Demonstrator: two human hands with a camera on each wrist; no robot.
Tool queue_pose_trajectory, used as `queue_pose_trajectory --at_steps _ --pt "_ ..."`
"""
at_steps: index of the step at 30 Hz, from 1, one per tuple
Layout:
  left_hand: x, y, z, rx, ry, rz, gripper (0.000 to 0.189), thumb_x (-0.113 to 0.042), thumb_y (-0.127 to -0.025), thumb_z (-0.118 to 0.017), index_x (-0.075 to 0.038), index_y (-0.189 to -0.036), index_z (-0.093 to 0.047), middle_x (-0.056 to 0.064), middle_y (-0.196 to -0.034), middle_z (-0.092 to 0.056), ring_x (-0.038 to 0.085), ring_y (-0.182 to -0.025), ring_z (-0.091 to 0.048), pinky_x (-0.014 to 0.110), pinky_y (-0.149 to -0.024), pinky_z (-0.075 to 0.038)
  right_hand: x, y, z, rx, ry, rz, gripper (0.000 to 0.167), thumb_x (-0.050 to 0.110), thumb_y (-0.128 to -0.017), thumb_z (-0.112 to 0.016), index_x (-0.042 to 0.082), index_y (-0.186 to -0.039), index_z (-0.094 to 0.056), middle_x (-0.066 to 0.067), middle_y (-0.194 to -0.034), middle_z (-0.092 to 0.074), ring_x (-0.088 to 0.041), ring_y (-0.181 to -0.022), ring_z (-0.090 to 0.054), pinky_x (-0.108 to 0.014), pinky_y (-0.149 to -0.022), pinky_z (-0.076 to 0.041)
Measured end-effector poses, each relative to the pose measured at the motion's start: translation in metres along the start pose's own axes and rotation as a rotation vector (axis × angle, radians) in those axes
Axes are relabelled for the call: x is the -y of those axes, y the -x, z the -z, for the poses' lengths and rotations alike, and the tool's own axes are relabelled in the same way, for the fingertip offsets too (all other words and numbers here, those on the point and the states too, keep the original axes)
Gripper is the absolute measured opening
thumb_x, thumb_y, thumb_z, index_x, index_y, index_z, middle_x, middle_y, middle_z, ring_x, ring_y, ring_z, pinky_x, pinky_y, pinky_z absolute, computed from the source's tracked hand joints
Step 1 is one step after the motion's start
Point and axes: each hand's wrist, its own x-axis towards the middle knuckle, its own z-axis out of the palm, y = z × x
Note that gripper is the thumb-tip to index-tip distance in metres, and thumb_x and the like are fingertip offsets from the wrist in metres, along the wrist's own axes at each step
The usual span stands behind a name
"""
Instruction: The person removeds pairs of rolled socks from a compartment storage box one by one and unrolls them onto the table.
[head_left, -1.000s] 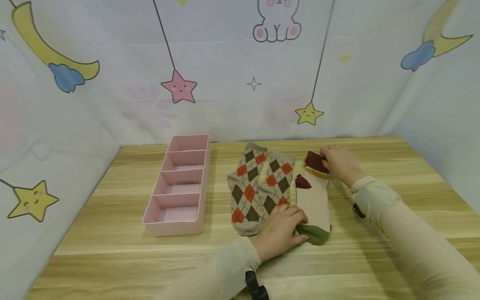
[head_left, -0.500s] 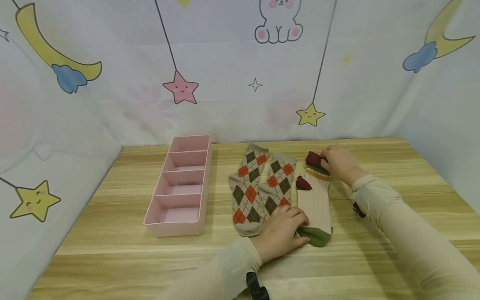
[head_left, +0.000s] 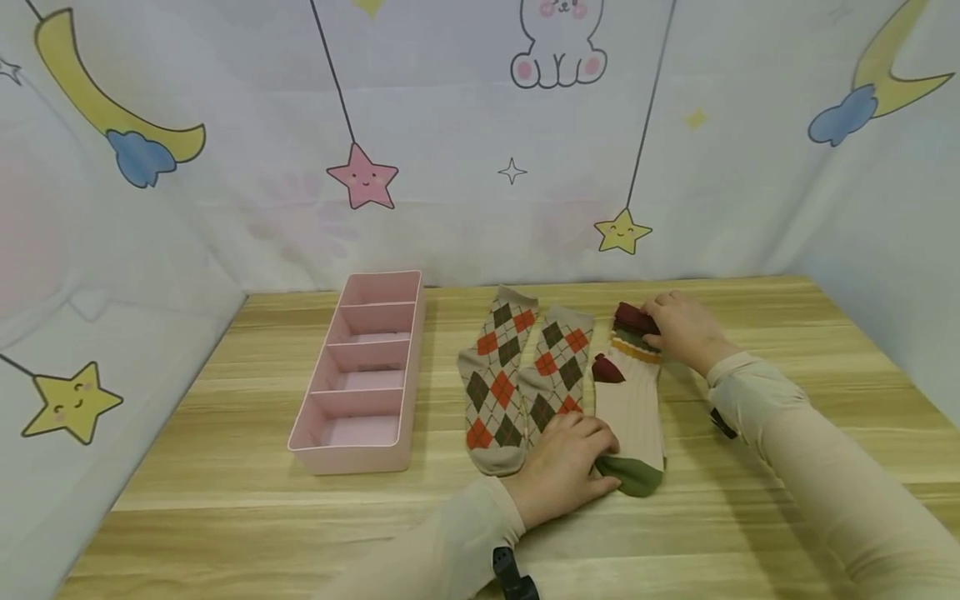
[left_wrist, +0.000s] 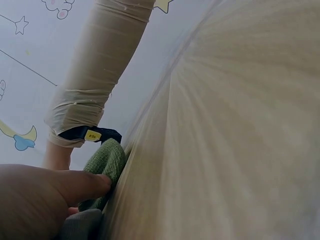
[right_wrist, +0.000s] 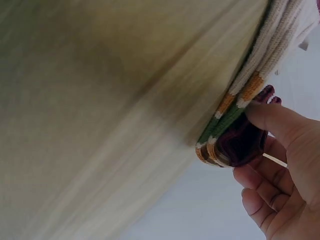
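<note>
A cream sock with a green toe, maroon heel and maroon cuff lies lengthwise on the table. My right hand pinches its cuff between thumb and fingers. In the right wrist view the striped edge of the sock shows two layers, with the maroon part bunched by the thumb. At the toe end, my left hand has thumb and forefinger about the green toe. Its other fingers rest over the toe of an argyle sock, hiding that end. Left of it lies another argyle sock.
A pink divided box with a row of compartments stands left of the socks on the wooden table. A printed cloth backdrop rises behind the table's far edge and along both sides.
The maroon cuff has been drawn up and bunched by my right hand, baring a green stripe above the orange one. My left hand has stayed at the toe.
</note>
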Motion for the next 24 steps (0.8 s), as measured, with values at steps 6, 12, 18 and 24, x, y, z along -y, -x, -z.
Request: queue_pose_trajectory --at_steps 6,12,18,24 --pt "-0.0006 0.0008 -0.0002 -0.005 -0.003 -0.009 0.028 -0.045 -0.084 -0.071 -0.026 -0.103 -0.064 -0.010 -0.111 -0.063 0.008 -0.103 -0.054 0.027 -0.096 -0.041 -0.0012 -0.0019 -0.0044 -0.015 0.011 0.014 0.037 0.015 -0.089 -0.066 -0.007 -0.118 -0.061 -0.025 -0.113 -0.062 -0.039 -0.106 -0.056 -0.051 -0.089 -0.047" --pt "0.0002 0.0008 -0.0003 -0.016 -0.011 -0.017 0.028 -0.045 -0.083 -0.071 -0.026 -0.102 -0.064 -0.010 -0.111 -0.063 0.008 -0.102 -0.053 0.027 -0.096 -0.041 -0.0022 -0.0037 -0.0071 -0.056 0.045 0.035 0.028 0.011 -0.089 -0.062 -0.006 -0.111 -0.063 -0.023 -0.107 -0.064 -0.038 -0.102 -0.058 -0.049 -0.087 -0.050" --pt "0.0001 0.0008 0.0013 -0.021 -0.015 -0.018 0.028 -0.045 -0.083 -0.071 -0.026 -0.102 -0.064 -0.010 -0.111 -0.063 0.008 -0.102 -0.054 0.027 -0.096 -0.041 -0.0018 -0.0032 -0.0063 -0.102 0.082 0.053 0.018 0.009 -0.088 -0.062 -0.003 -0.101 -0.062 -0.021 -0.099 -0.065 -0.036 -0.095 -0.060 -0.048 -0.076 -0.053" --pt "-0.0006 0.0011 0.0027 -0.006 -0.010 -0.012 0.028 -0.045 -0.084 -0.071 -0.026 -0.103 -0.065 -0.010 -0.112 -0.063 0.008 -0.103 -0.054 0.027 -0.096 -0.041 -0.0008 -0.0029 -0.0059 -0.073 0.123 0.069 0.025 0.015 -0.087 -0.068 -0.003 -0.102 -0.061 -0.019 -0.096 -0.065 -0.035 -0.092 -0.061 -0.047 -0.075 -0.054"
